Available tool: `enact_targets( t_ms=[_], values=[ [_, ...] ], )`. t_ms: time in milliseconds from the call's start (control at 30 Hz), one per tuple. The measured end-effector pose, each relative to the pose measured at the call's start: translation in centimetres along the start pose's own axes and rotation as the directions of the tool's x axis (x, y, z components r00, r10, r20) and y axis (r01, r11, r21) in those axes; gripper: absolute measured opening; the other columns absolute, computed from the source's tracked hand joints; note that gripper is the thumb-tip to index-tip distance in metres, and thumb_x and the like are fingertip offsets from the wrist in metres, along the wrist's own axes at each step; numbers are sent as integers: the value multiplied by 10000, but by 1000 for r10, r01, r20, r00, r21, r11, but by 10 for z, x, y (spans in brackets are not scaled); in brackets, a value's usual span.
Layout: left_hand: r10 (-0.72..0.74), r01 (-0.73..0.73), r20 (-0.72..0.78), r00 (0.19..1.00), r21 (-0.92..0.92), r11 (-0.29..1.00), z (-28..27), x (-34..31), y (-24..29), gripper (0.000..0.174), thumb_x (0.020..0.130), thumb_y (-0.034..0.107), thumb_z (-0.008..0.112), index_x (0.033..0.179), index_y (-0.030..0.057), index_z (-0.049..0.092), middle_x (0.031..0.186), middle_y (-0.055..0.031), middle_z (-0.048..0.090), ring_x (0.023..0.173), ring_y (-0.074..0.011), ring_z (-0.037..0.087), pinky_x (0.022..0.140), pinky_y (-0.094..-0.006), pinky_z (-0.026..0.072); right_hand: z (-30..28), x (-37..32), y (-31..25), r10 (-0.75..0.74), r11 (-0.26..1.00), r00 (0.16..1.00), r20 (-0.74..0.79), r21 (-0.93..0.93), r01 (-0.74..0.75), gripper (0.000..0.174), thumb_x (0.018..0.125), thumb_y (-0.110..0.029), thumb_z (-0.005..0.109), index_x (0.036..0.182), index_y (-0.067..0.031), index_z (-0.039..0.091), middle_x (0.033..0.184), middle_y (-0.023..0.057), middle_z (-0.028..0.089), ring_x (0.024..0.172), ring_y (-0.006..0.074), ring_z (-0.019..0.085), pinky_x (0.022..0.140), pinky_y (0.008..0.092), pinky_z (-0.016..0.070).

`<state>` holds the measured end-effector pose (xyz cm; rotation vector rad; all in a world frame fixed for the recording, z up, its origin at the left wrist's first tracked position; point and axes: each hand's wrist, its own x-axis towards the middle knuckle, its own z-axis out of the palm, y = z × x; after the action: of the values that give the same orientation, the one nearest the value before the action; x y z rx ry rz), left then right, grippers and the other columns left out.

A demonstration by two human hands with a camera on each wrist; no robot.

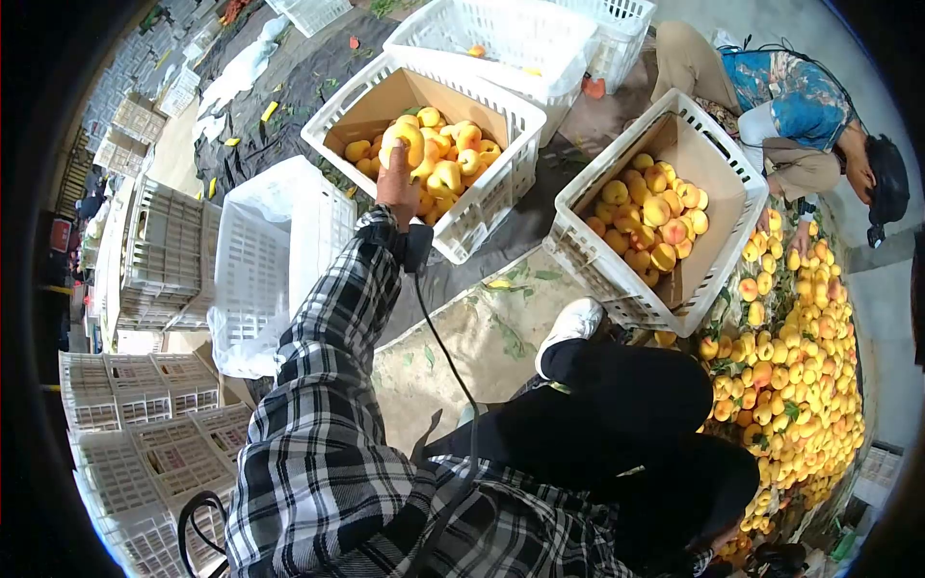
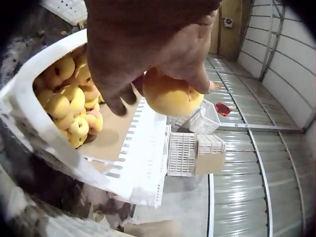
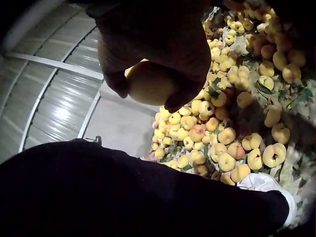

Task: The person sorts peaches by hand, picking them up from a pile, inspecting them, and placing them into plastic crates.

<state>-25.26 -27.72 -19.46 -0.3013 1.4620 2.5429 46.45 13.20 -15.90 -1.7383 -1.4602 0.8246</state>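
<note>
My left hand [image 1: 397,185] grips a yellow peach [image 2: 173,96] over a white crate [image 1: 491,217] lined with cardboard. Many peaches [image 1: 445,175] lie inside that crate, below the fingers. In the right wrist view, my right hand [image 3: 153,39] is in shadow, with its fingers curled round another yellow peach [image 3: 150,84]. Behind that hand spreads a large heap of peaches [image 3: 197,131] with green leaves among them. The head view shows the same heap at the right, and the right hand is mostly hidden low beside my knee.
A second cardboard-lined crate [image 1: 564,236] with peaches stands in front of me. White crates with plastic liners [image 1: 260,260] stand at the left, beside stacked crates [image 1: 159,424]. Another person [image 1: 785,106] crouches at the upper right, reaching to the heap.
</note>
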Motion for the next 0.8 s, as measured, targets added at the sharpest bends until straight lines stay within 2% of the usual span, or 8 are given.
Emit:
enact_targets(
  t_ms=[100,200,333,433,533,633,733,800],
  values=[
    [-91,123,117,989,-303,945,0,-8,-2,531,931,433,525,1309,77,416,1243,-114,539,1134,-225,545,965,-377,452,-3,-5,0,8,1000,1000,18,22,-9,591,874,-449,551,1280,-34,437,1163,209,556,1010,339,560,873,433,472],
    [43,-46,141,989,22,999,-14,-11,-10,459,947,393,517,1235,39,462,1195,-122,563,1072,-198,576,932,-335,478,-5,-7,-1,18,996,998,56,86,-22,579,883,-451,541,1276,-36,443,1157,205,560,1003,335,563,868,433,474],
    [-146,159,260,955,-29,987,12,-12,-12,514,965,352,466,1310,-14,361,1320,-155,437,1207,-240,441,1021,-347,387,-8,-26,-3,106,945,994,11,310,-104,565,893,-453,527,1271,-39,453,1149,200,565,993,329,566,863,432,478],
    [-242,280,287,927,-101,955,95,-43,9,559,979,322,428,1367,-54,284,1414,-181,342,1308,-272,339,1088,-355,319,21,-2,1,165,722,980,108,664,-194,555,902,-455,517,1267,-41,459,1143,195,569,986,325,569,859,432,480],
    [-418,414,382,824,97,905,198,-122,20,596,991,331,389,1414,-61,235,1476,-194,281,1371,-285,281,1133,-379,272,20,15,29,90,309,920,382,867,-391,546,910,-457,506,1263,-43,466,1138,191,573,979,321,572,855,432,483],
    [-570,438,705,422,392,809,281,-176,-13,553,997,347,372,1405,-18,287,1422,-195,372,1291,-277,411,1081,-388,362,29,20,19,-205,15,761,616,779,-627,625,891,-545,505,1278,-57,444,1125,175,568,957,291,587,777,368,510],
    [-638,329,769,-50,615,716,376,-266,-53,501,1003,329,360,1374,-7,346,1358,-186,451,1209,-262,503,1037,-376,423,35,30,0,41,-15,827,561,827,-561,569,910,-504,494,1266,-62,447,1126,170,560,970,305,592,740,360,512],
    [-776,361,619,-120,755,547,405,-293,-114,486,991,366,405,1318,7,413,1295,-173,498,1208,-232,484,994,-351,417,39,47,15,31,138,834,550,824,-549,551,923,-463,495,1274,-41,435,1159,181,554,976,331,600,743,360,530]
  ],
)
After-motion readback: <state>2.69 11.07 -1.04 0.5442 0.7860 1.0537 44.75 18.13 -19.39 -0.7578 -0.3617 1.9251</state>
